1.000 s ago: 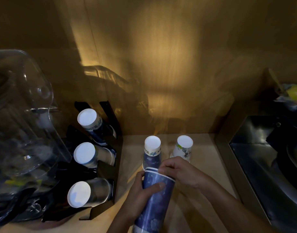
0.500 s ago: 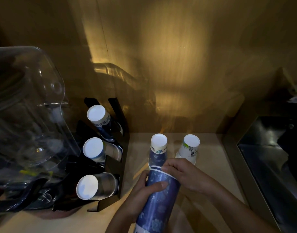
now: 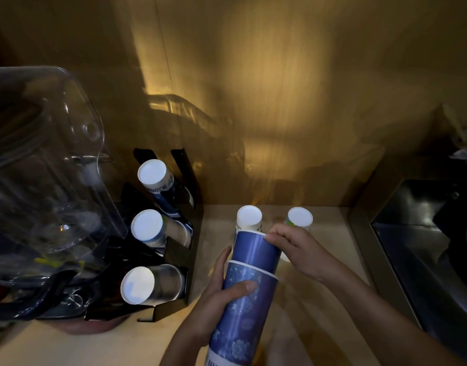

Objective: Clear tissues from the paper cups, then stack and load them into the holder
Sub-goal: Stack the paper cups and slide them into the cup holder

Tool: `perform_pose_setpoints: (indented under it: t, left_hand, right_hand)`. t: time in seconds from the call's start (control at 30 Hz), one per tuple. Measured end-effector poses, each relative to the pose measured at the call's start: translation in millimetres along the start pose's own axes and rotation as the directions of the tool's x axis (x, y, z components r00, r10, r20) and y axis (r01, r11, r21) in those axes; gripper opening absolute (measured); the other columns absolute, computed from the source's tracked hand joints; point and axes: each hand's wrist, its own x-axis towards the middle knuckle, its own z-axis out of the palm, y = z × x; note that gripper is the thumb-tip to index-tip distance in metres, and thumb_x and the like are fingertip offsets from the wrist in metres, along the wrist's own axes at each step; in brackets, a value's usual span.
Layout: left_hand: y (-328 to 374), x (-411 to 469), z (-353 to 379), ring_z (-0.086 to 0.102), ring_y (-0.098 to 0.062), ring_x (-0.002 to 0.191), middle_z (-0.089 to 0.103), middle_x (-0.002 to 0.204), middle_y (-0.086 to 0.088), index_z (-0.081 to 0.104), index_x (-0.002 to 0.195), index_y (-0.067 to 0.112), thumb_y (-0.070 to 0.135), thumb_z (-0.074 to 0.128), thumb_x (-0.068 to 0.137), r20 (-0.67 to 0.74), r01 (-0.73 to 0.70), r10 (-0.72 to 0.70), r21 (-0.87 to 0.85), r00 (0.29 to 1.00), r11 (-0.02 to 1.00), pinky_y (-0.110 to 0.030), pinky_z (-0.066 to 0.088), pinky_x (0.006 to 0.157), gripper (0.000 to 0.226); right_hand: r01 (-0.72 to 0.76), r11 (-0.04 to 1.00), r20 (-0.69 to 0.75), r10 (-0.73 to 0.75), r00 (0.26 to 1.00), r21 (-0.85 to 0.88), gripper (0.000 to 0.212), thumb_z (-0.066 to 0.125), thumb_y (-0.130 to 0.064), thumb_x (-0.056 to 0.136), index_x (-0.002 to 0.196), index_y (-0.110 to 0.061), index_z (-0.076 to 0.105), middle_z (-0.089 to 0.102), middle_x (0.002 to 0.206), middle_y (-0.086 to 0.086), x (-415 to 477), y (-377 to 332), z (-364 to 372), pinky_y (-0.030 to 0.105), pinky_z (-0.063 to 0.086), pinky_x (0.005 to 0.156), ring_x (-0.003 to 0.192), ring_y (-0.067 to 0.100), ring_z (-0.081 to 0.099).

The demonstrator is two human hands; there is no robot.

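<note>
Cover (image 3: 42,159): a clear plastic dome filled the 9 o'clock side, standing over dark ware; it had no part in the task.
Sink (image 3: 422,247): a dark steel basin sat at 3 o'clock, well apart from the cups.
Counter (image 3: 216,215): pale wood, lit warm from the back wall, bare between holder and sink.
Holder (image 3: 179,254): a black rack at 9 o'clock of the hands, three tilted slots, each already carrying a sleeve of cups with white bases facing out, likely angled so cups slide toward the user.
Stack (image 3: 243,299): a long blue sleeve of nested cups at 6 o'clock, leaning toward 12, lifted off the counter, not yet in the holder.
Left hand (image 3: 222,294): wrapped round the stack's middle, thumb across the front, seemingly to steady it.
Right hand (image 3: 293,247): fingertips pinched the rim of the top blue cup (image 3: 256,249), apparently pressing it down over the sleeve.
Loose cups: one white-based cup (image 3: 249,217) at 12 o'clock, touching the stack's tip or just behind it, I could not tell; another (image 3: 299,219) at 1 o'clock, partly hidden by the right hand. Both upside down, no tissue seen.
</note>
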Motion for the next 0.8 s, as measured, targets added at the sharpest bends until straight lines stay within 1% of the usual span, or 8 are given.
perform_pose_setpoints:
  t: [0.23, 0.33, 0.4, 0.47, 0.53, 0.63, 0.73, 0.8]
  left_hand:
    - [-2.6, -7.0, -6.3, 0.071, -0.022, 0.092, 0.055, 0.123, 0.003, 0.029, 0.129, 0.054, 0.04, 0.083, 0.051, -0.073, -0.018, 0.016, -0.024, 0.997, 1.0, -0.03, 0.058, 0.066, 0.096]
    - [-4.2, -6.9, -6.6, 0.07, -0.019, 0.094, 0.056, 0.122, 0.004, 0.031, 0.127, 0.055, 0.041, 0.082, 0.052, -0.122, -0.053, 0.053, -0.002, 0.991, 0.999, -0.029, 0.058, 0.068, 0.092]
    - [-5.5, -6.6, -8.4, 0.07, -0.016, 0.096, 0.056, 0.123, 0.005, 0.032, 0.129, 0.052, 0.039, 0.082, 0.055, -0.161, -0.077, 0.082, 0.036, 0.984, 0.996, -0.026, 0.057, 0.068, 0.09]
    - [-6.5, -7.3, -9.9, 0.07, -0.014, 0.093, 0.059, 0.119, 0.003, 0.037, 0.127, 0.047, 0.034, 0.08, 0.061, -0.187, -0.079, 0.087, 0.051, 0.979, 0.996, -0.023, 0.057, 0.066, 0.08]
    - [-7.2, -7.7, -11.5, 0.071, -0.017, 0.089, 0.061, 0.115, -0.003, 0.044, 0.121, 0.042, 0.036, 0.082, 0.064, -0.215, -0.054, 0.059, 0.033, 0.975, 0.998, -0.024, 0.057, 0.064, 0.068]
    - [-7.4, -5.4, -13.2, 0.073, -0.026, 0.08, 0.067, 0.106, -0.015, 0.049, 0.119, 0.025, 0.041, 0.073, 0.066, -0.265, 0.025, -0.065, -0.152, 0.962, 0.988, -0.031, 0.057, 0.06, 0.06]
    - [0.0, -5.6, -15.6, 0.072, -0.029, 0.065, 0.074, 0.082, -0.019, 0.054, 0.111, 0.01, 0.052, 0.06, 0.076, -0.143, 0.185, -0.284, -0.476, 0.948, 0.86, -0.034, 0.058, 0.054, 0.055]
    - [6.3, -2.9, -20.3, 0.071, -0.029, 0.057, 0.074, 0.069, -0.019, 0.056, 0.104, 0.005, 0.059, 0.049, 0.082, -0.104, 0.231, -0.35, -0.573, 0.931, 0.786, -0.034, 0.058, 0.049, 0.058]
  right_hand:
    - [0.009, 0.999, 0.041, -0.01, 0.999, 0.034, 0.024, 0.048, -0.013, 0.092, 0.069, -0.015, 0.055, 0.05, 0.064, -0.007, -2.1, -0.7, 3.3, 0.012, 0.035, 0.056, 0.06, -0.001, 0.044]
    - [-0.023, 0.999, 0.126, 0.019, 0.992, 0.028, 0.022, 0.049, -0.016, 0.092, 0.073, -0.017, 0.06, 0.059, 0.071, 0.002, -7.6, -0.6, 15.4, 0.019, 0.039, 0.063, 0.067, 0.004, 0.05]
    - [-0.045, 0.999, 0.181, 0.039, 0.983, 0.026, 0.022, 0.049, -0.02, 0.092, 0.076, -0.012, 0.062, 0.061, 0.075, 0.008, -11.1, 0.8, 23.7, 0.024, 0.04, 0.066, 0.072, 0.008, 0.052]
    - [-0.049, 0.998, 0.217, 0.039, 0.975, 0.04, 0.02, 0.05, -0.02, 0.092, 0.077, -0.017, 0.064, 0.063, 0.077, 0.0, -11.8, 1.2, 26.9, 0.023, 0.041, 0.068, 0.073, 0.005, 0.054]
    - [-0.035, 0.999, 0.25, 0.027, 0.968, 0.027, 0.016, 0.052, -0.021, 0.091, 0.084, -0.03, 0.064, 0.065, 0.083, -0.01, -11.5, 0.4, 27.3, 0.018, 0.043, 0.071, 0.077, 0.0, 0.057]
    - [0.027, 1.0, 0.224, -0.024, 0.974, -0.007, 0.029, 0.055, -0.02, 0.088, 0.112, -0.037, 0.055, 0.061, 0.11, -0.011, -9.9, 1.3, 27.3, 0.014, 0.042, 0.082, 0.095, -0.003, 0.055]
    - [0.085, 0.996, 0.28, -0.073, 0.957, -0.031, 0.062, 0.059, -0.008, 0.081, 0.128, -0.043, 0.04, 0.043, 0.132, -0.017, -8.1, 2.2, 27.2, 0.015, 0.04, 0.094, 0.12, -0.002, 0.042]
    - [0.095, 0.989, 0.37, -0.045, 0.928, -0.118, 0.08, 0.061, -0.002, 0.075, 0.131, -0.05, 0.03, 0.028, 0.141, -0.019, -6.9, 5.1, 29.1, 0.013, 0.033, 0.101, 0.13, -0.004, 0.027]
